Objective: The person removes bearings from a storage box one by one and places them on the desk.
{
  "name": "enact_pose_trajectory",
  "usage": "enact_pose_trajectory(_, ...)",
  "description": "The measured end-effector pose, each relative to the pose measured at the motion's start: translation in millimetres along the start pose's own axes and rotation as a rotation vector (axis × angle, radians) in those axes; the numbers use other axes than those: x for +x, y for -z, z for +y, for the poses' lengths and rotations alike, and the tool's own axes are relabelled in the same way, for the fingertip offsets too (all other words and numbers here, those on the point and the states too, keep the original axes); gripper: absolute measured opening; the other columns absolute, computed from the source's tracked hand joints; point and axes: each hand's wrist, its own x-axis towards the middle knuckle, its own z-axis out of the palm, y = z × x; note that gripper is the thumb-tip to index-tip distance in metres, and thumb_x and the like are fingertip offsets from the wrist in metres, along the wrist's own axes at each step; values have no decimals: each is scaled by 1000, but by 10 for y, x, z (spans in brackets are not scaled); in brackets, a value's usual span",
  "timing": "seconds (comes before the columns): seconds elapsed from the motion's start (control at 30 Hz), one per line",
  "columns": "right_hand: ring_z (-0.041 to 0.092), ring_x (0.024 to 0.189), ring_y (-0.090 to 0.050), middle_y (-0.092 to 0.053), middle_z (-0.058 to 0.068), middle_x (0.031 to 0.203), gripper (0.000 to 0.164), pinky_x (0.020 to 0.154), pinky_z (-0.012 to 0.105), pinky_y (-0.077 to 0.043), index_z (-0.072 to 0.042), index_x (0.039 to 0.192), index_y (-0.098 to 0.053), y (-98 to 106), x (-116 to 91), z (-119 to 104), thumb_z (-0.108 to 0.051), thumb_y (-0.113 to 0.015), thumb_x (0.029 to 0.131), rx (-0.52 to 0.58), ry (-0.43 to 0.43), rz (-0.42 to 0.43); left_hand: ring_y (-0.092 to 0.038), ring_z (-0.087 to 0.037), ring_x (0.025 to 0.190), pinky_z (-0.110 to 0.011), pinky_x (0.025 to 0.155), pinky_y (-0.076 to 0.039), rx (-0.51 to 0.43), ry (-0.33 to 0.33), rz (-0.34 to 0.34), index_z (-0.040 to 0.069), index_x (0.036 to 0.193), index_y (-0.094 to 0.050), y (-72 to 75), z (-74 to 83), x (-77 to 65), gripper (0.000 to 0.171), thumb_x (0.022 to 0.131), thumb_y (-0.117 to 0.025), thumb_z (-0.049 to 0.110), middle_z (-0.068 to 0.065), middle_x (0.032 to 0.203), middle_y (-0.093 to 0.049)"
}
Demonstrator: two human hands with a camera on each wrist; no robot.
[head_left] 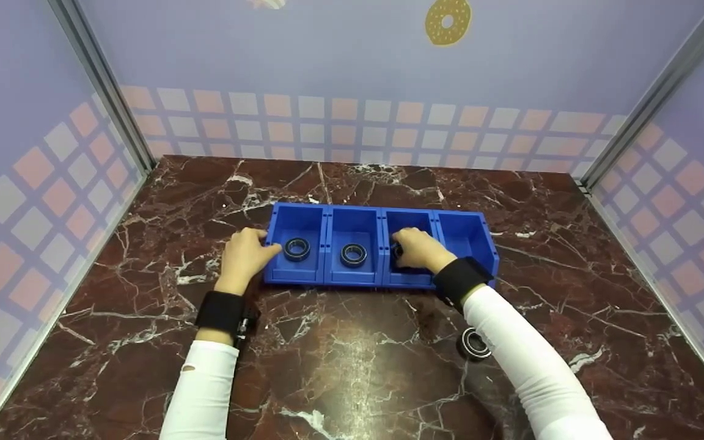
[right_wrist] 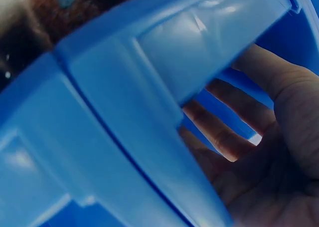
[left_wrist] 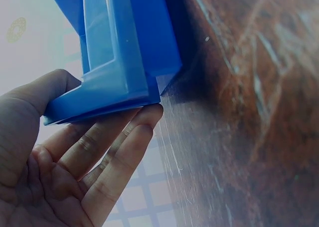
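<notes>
A row of several joined blue bins [head_left: 355, 278] stands on the table. My left hand [head_left: 244, 255] grips the leftmost bin's outer wall [left_wrist: 117, 82], thumb on one side and fingers on the other. One black-edged ball bearing [head_left: 297, 259] lies in the leftmost bin, another bearing [head_left: 353, 264] in the second. My right hand [head_left: 420, 248] reaches down into the third bin, thumb and fingers around a bearing [head_left: 396, 252] that is mostly covered. In the right wrist view the bin wall [right_wrist: 124, 107] hides the fingertips [right_wrist: 249, 57] and that bearing.
One more bearing [head_left: 467, 348] lies on the marbled table [head_left: 327, 342], beside the right sleeve [head_left: 529, 366]. The rightmost bin [head_left: 462, 235] holds nothing visible. Patterned panels [head_left: 358, 61] with metal posts enclose the table's back and sides.
</notes>
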Motion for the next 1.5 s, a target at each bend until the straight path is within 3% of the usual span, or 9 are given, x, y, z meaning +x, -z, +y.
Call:
enact_pose_trajectory(0.53,27,68,-52,-53,7,73,16,62,44,-46,-7,68,-53,-25,5,7,-5,-69,64,-13,20,5,-61,-43,90,-52,74,-48,1,-23,19,-1,111,-67,-15,-6,1,45,75,-66,26,-24,105,-64)
enact_pose_trajectory(1.0,29,75,-55,-56,10,82,13,67,45,-47,-6,73,-58,-39,3,-9,-6,-68,65,-18,-18,1,-61,-43,90,-51,76,-47,-1,-21,22,-2,110,-67,-13,-2,-1,45,75,-66,27,-24,105,-64)
enact_pose_trajectory(1.5,29,74,-54,-53,9,78,16,67,46,-46,-7,70,-55,-69,-7,6,-8,-70,64,-39,10,28,-60,-45,92,-53,76,-47,4,1,5,-3,115,-64,2,11,-11,48,77,-66,27,-25,109,-62)
